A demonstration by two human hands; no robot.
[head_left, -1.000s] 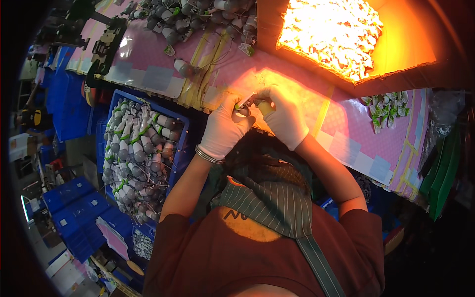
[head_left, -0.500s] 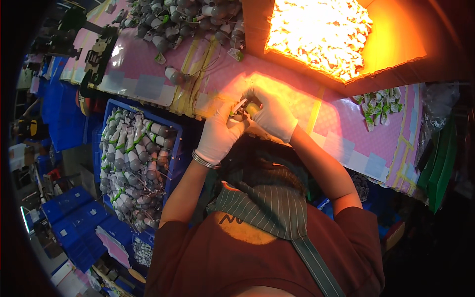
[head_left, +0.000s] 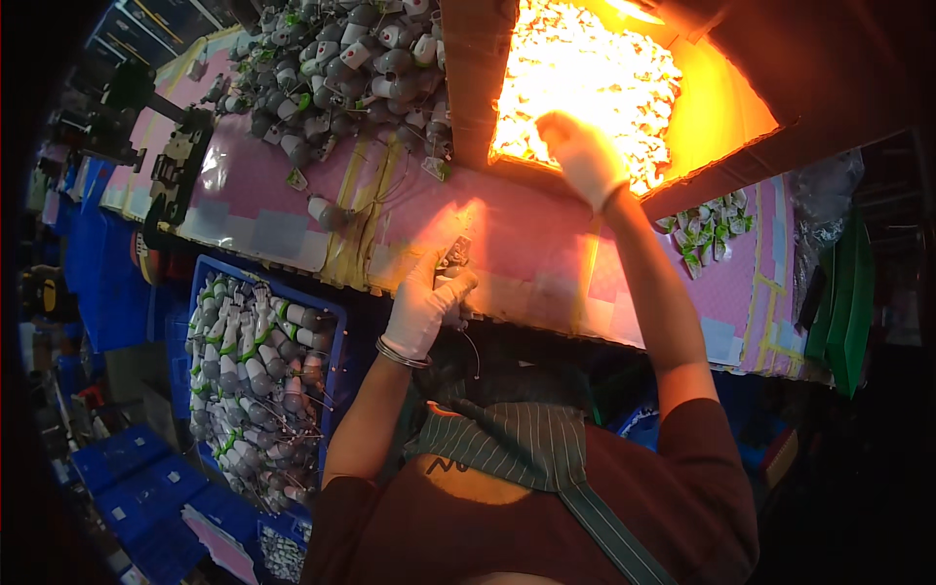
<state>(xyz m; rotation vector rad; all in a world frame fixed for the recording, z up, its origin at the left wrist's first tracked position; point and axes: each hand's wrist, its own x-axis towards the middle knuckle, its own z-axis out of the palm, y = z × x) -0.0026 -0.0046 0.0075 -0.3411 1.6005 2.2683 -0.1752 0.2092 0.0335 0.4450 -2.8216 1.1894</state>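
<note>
My left hand (head_left: 426, 304), in a white glove, is closed around a small grey bulb-shaped part (head_left: 454, 261) just above the table's near edge. From this part a thin wire (head_left: 476, 356) hangs down below the glove. My right hand (head_left: 583, 161), gloved too, reaches over the front edge of a cardboard box (head_left: 470, 107). Inside the box lies a heap of small pieces (head_left: 595, 68), bleached by strong orange-white light. Glare washes out the right fingertips, so whether they hold a piece does not show.
On the pink-covered table (head_left: 507, 219) a pile of grey-and-white bulb-shaped parts (head_left: 341, 73) lies at the back left. One loose part (head_left: 328, 212) rests nearer. Green-and-white pieces (head_left: 707, 229) lie right of the box. A blue crate (head_left: 338, 341) of similar parts stands left; a dark metal fixture (head_left: 180, 161) is beyond.
My right hand has left the part held at the left hand and moved up and right to the box. The left hand keeps its part. The view has shifted slightly.
</note>
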